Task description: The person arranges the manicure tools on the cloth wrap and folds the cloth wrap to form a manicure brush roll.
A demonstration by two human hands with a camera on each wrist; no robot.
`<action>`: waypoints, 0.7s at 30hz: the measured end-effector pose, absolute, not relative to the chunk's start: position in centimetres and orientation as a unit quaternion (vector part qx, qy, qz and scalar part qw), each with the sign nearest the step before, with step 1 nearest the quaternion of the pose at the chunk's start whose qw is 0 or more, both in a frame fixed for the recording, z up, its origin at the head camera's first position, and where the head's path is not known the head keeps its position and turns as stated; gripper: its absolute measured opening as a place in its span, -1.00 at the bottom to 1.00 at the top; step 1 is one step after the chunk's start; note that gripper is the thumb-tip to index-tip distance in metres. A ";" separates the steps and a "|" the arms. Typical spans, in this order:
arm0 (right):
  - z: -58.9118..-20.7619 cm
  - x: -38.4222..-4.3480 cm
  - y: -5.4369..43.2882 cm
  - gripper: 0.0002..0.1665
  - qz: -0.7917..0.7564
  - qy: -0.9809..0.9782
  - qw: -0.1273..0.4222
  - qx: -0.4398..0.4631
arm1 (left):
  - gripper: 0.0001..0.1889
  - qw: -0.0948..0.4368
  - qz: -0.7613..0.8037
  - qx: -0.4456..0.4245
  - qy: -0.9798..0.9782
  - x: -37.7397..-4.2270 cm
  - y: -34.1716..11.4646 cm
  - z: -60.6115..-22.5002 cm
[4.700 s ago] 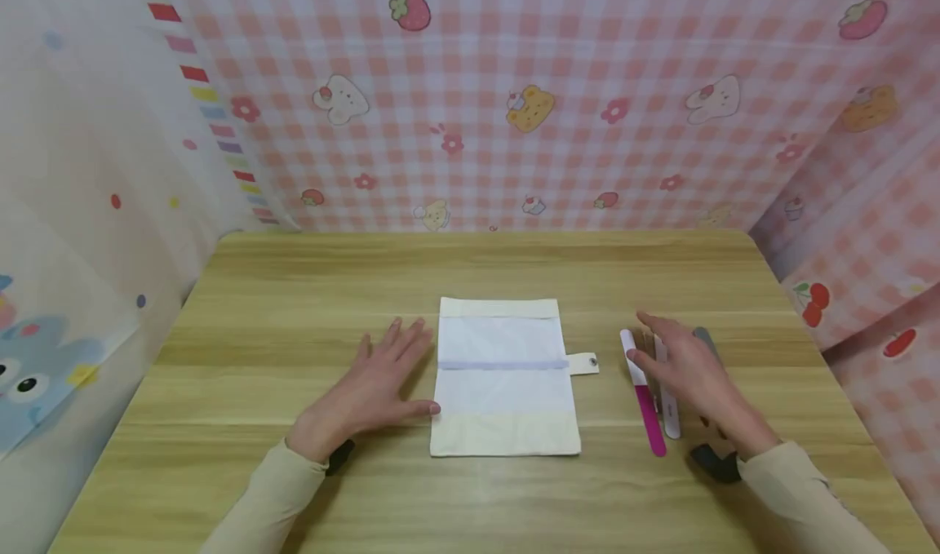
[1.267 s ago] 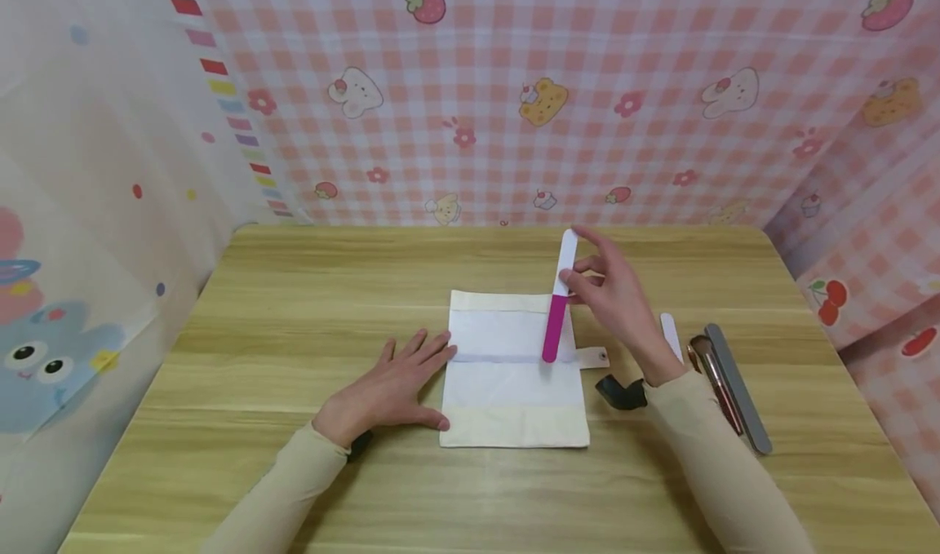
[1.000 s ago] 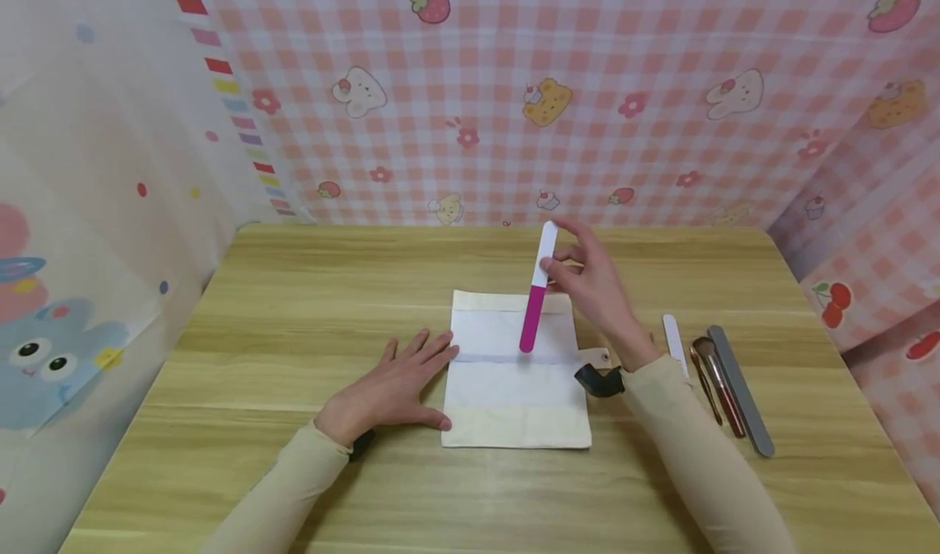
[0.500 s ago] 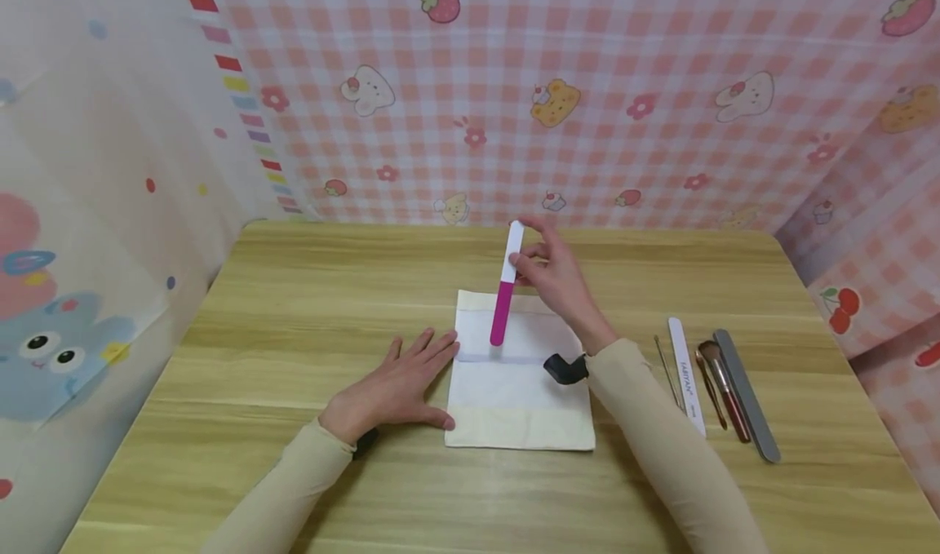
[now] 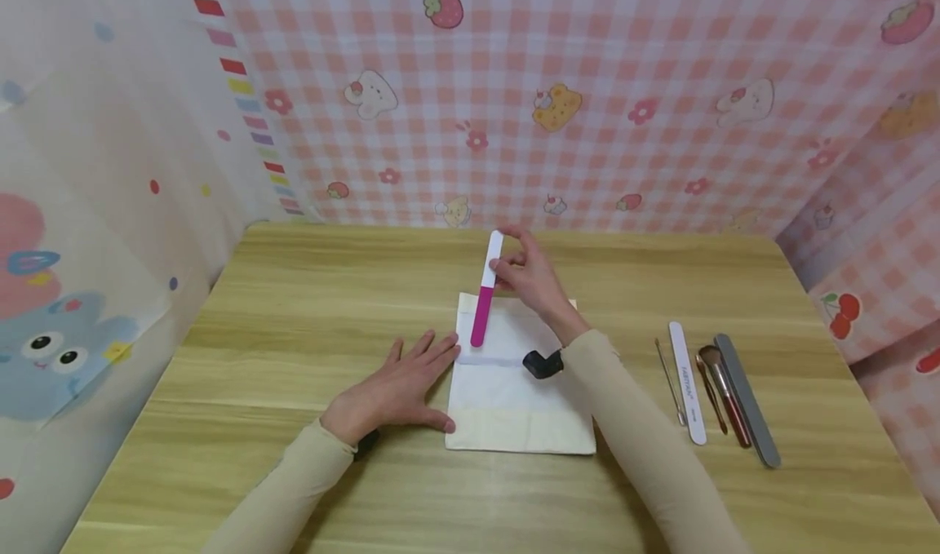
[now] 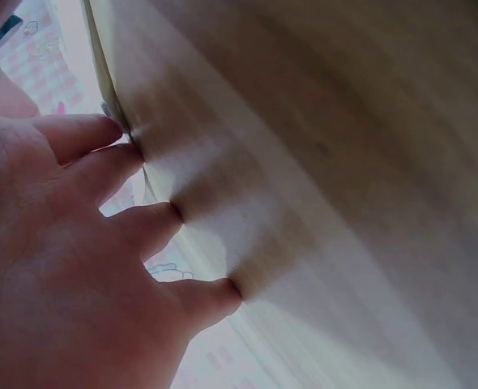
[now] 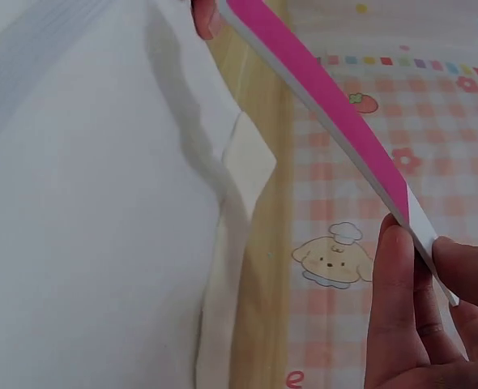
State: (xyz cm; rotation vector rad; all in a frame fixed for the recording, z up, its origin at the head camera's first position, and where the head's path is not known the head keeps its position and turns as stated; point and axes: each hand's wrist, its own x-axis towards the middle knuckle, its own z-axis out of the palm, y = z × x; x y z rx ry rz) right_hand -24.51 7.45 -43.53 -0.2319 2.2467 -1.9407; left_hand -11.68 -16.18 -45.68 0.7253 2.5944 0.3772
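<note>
My right hand [image 5: 530,277] pinches the white end of a magenta-and-white nail file [image 5: 481,317]. In the head view the file slants over the upper left part of an unfolded cream cloth case [image 5: 529,430]. The right wrist view shows thumb and fingers around the white end of the file [image 7: 328,105], with the case's far edge [image 7: 231,219] and a shadow falling on it below. My left hand [image 5: 400,387] lies spread on the table, its fingertips and thumb tip at the case's left edge. In the left wrist view several fingertips [image 6: 215,300] touch the wooden surface.
To the right of the case lie a thin metal stick [image 5: 670,383], a white nail file [image 5: 687,383], a small slim brown tool [image 5: 712,395], a makeup brush [image 5: 727,399] and a grey nail file [image 5: 747,403]. A checked cloth [image 5: 411,56] hangs behind the table.
The magenta-and-white nail file was picked up from the right-hand group and carried left across the case, then slightly lowered. My left hand stays at the case's left edge.
</note>
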 end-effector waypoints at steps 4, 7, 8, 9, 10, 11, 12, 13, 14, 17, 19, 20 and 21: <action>-44.2 -24.8 6.9 -0.30 -0.648 0.752 0.101 -0.072 | 0.20 0.210 0.136 0.259 0.933 -11.6 -16.2 -45.7; -44.7 -24.8 6.5 -0.30 -0.650 0.748 0.114 -0.069 | 0.20 0.210 0.133 0.258 0.934 -11.5 -16.2 -45.7; -44.9 -24.8 6.4 -0.30 -0.649 0.748 0.119 -0.068 | 0.20 0.210 0.130 0.257 0.934 -11.5 -16.2 -45.8; -45.0 -24.8 6.3 -0.31 -0.648 0.749 0.124 -0.067 | 0.20 0.212 0.129 0.256 0.934 -11.5 -16.2 -45.8; -45.1 -24.7 6.2 -0.32 -0.646 0.749 0.129 -0.065 | 0.20 0.212 0.127 0.256 0.934 -11.5 -16.1 -45.9; -45.2 -24.7 6.2 -0.32 -0.646 0.748 0.134 -0.064 | 0.20 0.211 0.128 0.258 0.934 -11.4 -16.1 -45.9; -45.3 -24.7 6.2 -0.32 -0.644 0.750 0.138 -0.063 | 0.20 0.210 0.128 0.260 0.934 -11.4 -16.1 -45.8; -45.4 -24.7 6.2 -0.32 -0.642 0.751 0.142 -0.060 | 0.20 0.208 0.129 0.262 0.934 -11.4 -16.1 -45.8; -45.4 -24.7 6.2 -0.32 -0.638 0.754 0.146 -0.059 | 0.20 0.208 0.129 0.263 0.933 -11.4 -16.1 -45.8; -45.5 -24.7 6.2 -0.34 -0.630 0.758 0.156 -0.054 | 0.19 0.205 0.131 0.268 0.932 -11.4 -16.2 -45.7; -45.5 -24.7 6.3 -0.36 -0.630 0.758 0.162 -0.051 | 0.19 0.205 0.130 0.268 0.932 -11.5 -16.2 -45.7; -45.5 -24.7 6.3 -0.36 -0.630 0.757 0.165 -0.051 | 0.19 0.205 0.128 0.268 0.933 -11.6 -16.2 -45.7; -45.5 -24.7 6.3 -0.37 -0.632 0.755 0.168 -0.052 | 0.19 0.205 0.128 0.267 0.933 -11.6 -16.2 -45.7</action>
